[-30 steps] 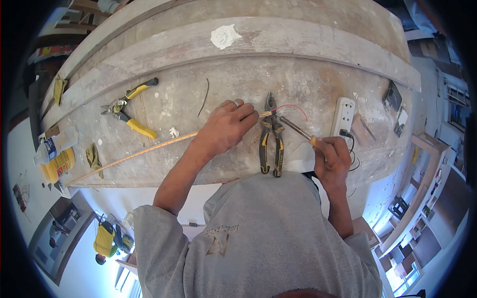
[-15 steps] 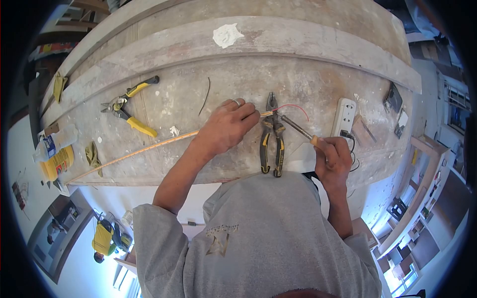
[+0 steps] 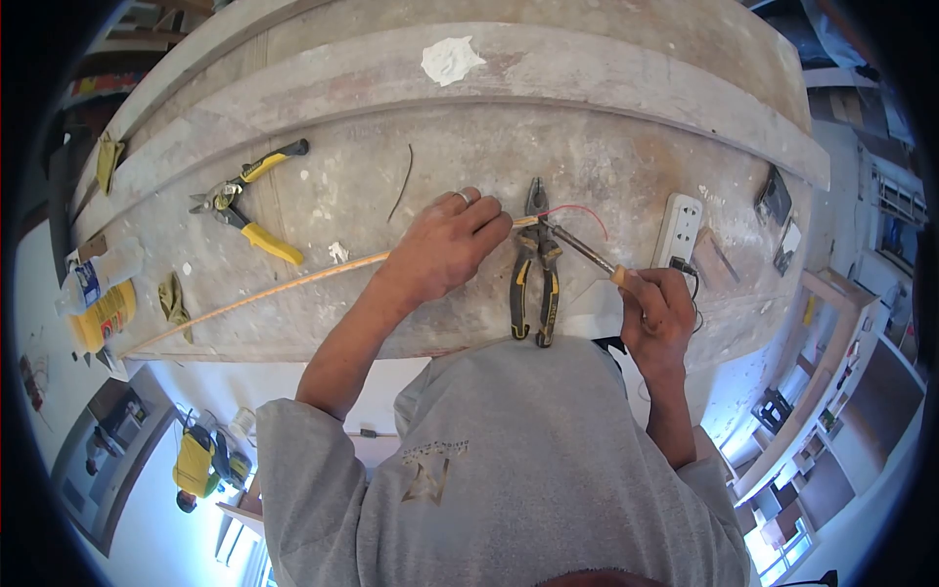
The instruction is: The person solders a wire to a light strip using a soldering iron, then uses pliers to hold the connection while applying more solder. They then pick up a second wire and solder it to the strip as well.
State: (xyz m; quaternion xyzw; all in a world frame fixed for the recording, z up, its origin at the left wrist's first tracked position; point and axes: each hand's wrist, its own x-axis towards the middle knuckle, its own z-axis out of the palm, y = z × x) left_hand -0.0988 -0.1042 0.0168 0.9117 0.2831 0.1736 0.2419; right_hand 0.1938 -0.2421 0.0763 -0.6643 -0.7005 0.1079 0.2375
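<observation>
My left hand (image 3: 445, 245) pinches the end of a long thin tan rod (image 3: 274, 292) that runs left across the workbench (image 3: 606, 147). A fine red wire (image 3: 577, 210) curls out from the rod's tip. My right hand (image 3: 660, 313) grips the wooden handle of a soldering iron (image 3: 582, 251), whose metal tip rests at the rod's end next to my left fingers. Black-and-yellow pliers (image 3: 535, 269) lie on the bench between my two hands, under the iron's shaft.
Yellow-handled snips (image 3: 245, 201) lie at the left. A short dark wire (image 3: 401, 183) lies behind my left hand. A white power strip (image 3: 678, 232) sits to the right. A bottle and a yellow can (image 3: 98, 303) stand at the bench's left end.
Both hands keep their hold and stay in place. The view has shifted slightly, nothing else has moved.
</observation>
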